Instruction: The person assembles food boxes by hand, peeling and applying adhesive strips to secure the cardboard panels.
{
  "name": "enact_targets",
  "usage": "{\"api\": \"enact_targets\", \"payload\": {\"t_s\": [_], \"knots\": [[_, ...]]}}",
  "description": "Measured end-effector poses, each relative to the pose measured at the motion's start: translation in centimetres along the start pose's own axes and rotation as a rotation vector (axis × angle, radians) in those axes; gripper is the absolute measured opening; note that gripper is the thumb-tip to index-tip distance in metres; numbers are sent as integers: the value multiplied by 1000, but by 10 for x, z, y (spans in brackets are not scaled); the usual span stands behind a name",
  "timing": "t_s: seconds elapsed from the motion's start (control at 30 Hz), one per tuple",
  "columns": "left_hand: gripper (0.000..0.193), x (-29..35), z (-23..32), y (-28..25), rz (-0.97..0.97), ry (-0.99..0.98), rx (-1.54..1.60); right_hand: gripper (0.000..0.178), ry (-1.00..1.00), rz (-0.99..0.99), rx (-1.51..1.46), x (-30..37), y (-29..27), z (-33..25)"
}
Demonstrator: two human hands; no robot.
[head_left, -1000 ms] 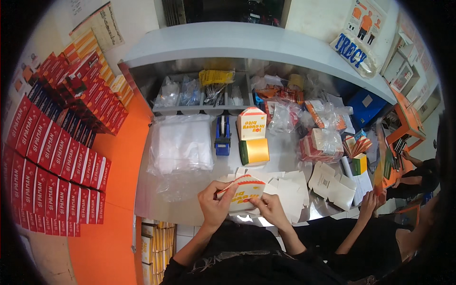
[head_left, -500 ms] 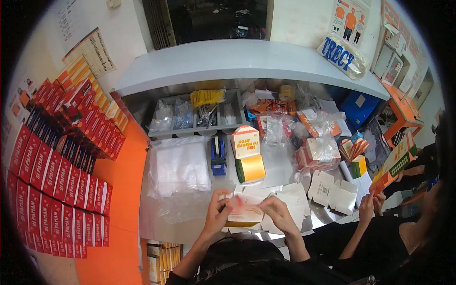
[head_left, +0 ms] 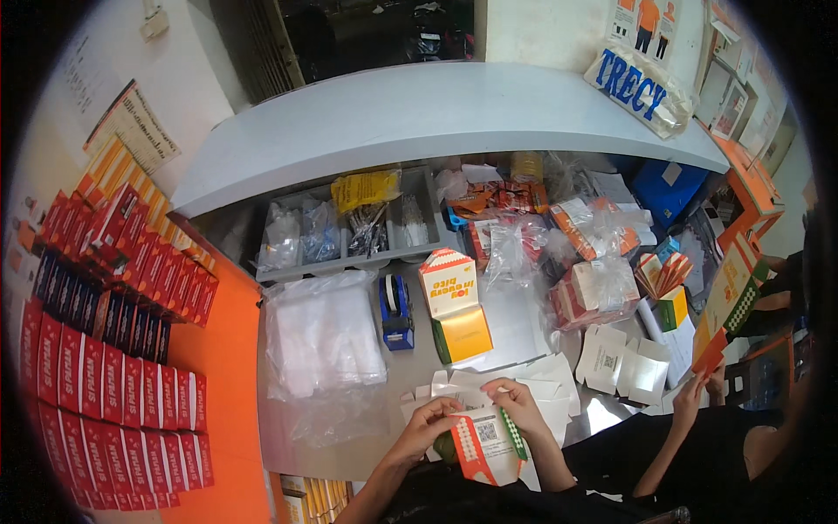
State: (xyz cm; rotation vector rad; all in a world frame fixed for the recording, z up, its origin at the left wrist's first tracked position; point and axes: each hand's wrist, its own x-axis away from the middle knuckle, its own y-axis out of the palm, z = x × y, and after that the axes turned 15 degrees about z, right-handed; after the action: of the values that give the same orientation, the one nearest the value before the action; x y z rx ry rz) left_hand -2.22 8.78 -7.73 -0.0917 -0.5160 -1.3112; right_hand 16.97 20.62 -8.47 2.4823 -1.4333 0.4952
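Between my two hands is a small folding food carton (head_left: 486, 443), white inside with red and green patterned edges and a square printed code. My left hand (head_left: 427, 427) pinches its left edge. On its upper right side the fingers of my right hand (head_left: 517, 403) are closed. Under and beyond the hands lie several flat white carton blanks (head_left: 546, 380), overlapping on the counter. Farther off, a part-folded yellow and white carton (head_left: 461, 323) stands with its flap up. A blue tape dispenser (head_left: 397, 319) is to its left.
Clear plastic bags (head_left: 323, 327) lie at the left. A grey divided tray (head_left: 349, 223) holds wrapped utensils. Stacked red boxes (head_left: 113, 384) stand far left; plastic-wrapped cartons (head_left: 594, 293) sit at right. A co-worker's hand (head_left: 688, 403) at the right holds a larger carton (head_left: 729, 301).
The carton in my hands has been turned, so its patterned edges and printed code now show. Both hands have come lower and closer to me. The view has shifted slightly.
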Motion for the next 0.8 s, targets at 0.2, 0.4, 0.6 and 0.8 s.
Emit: {"api": "enact_targets", "payload": {"t_s": [0.2,0.4,0.6,0.8], "knots": [[33,-75,6,0,326,-137,696,58,-208,-94,-340,-69,-16,-25],[68,-179,-23,7,730,424,-240,58,-313,446,445,-171,19,0],[80,-203,-47,6,928,572,-669,41,-543,841,591,-176,38,29],[82,-204,-8,0,783,526,-925,42,-623,-104,584,-42,53,55]]}}
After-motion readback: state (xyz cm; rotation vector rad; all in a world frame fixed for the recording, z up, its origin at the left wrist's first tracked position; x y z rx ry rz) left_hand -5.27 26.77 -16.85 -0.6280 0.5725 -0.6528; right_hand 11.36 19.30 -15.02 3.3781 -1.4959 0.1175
